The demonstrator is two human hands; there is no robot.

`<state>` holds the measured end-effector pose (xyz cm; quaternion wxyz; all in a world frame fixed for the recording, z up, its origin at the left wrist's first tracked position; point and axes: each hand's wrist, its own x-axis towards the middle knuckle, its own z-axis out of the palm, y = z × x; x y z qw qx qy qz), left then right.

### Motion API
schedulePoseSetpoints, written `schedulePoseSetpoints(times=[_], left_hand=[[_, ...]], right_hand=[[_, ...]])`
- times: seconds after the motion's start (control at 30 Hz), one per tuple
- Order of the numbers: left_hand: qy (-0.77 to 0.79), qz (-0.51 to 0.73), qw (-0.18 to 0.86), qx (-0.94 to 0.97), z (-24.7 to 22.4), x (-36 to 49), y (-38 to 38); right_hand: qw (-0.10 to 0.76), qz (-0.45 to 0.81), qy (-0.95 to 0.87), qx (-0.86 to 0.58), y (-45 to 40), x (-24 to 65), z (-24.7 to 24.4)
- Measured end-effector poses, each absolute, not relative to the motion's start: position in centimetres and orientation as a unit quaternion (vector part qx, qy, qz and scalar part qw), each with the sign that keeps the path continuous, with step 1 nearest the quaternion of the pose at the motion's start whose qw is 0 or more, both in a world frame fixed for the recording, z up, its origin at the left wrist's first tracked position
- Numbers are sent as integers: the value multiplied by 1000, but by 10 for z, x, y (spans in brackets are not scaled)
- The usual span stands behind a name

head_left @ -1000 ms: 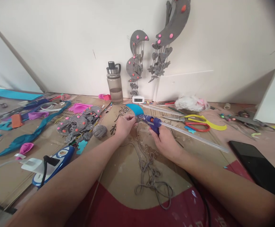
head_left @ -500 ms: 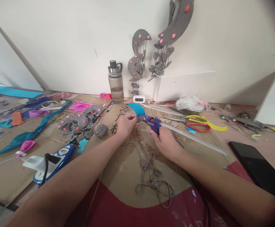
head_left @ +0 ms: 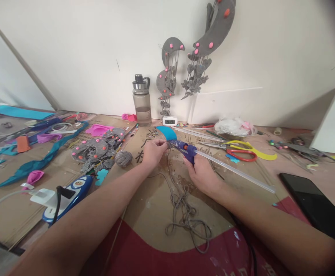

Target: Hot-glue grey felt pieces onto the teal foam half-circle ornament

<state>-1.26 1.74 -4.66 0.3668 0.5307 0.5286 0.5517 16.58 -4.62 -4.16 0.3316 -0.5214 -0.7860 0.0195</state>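
My right hand point(head_left: 200, 168) is wrapped round the handle of a blue glue gun point(head_left: 188, 150), with a long clear glue stick point(head_left: 236, 168) sticking out of its back. The gun's nozzle points left at the fingertips of my left hand point(head_left: 155, 151), which pinch the end of a grey yarn point(head_left: 170, 172). What else may be between those fingers is too small to make out. Loose yarn trails down in loops on the cardboard point(head_left: 144, 214). Just beyond the fingertips lies a curved blue felt piece point(head_left: 167, 133). A ball of grey yarn point(head_left: 123, 158) sits left of my left hand.
Scissors point(head_left: 242, 150) and a phone point(head_left: 308, 199) lie at right. A bottle point(head_left: 142, 101) and small clock point(head_left: 169, 121) stand by the wall. Grey felt pieces point(head_left: 98, 147) and a blue power strip point(head_left: 78, 191) are at left. Grey moon ornaments point(head_left: 217, 34) hang on the wall.
The glue stick's far end has shifted slightly down and left. Both hands keep nearly the same place and hold; the whole view has moved very slightly.
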Motion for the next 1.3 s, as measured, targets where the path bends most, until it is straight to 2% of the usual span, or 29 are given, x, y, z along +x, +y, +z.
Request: schedulePoseSetpoints(times=[0.53,1.3], left_hand=[[519,554,377,530,-47,-14,19],[462,611,431,478,-43,-14,17]], right_hand=[[311,15,-784,-538,-46,164,-41],[334,17,-777,-533,-44,165,-39]])
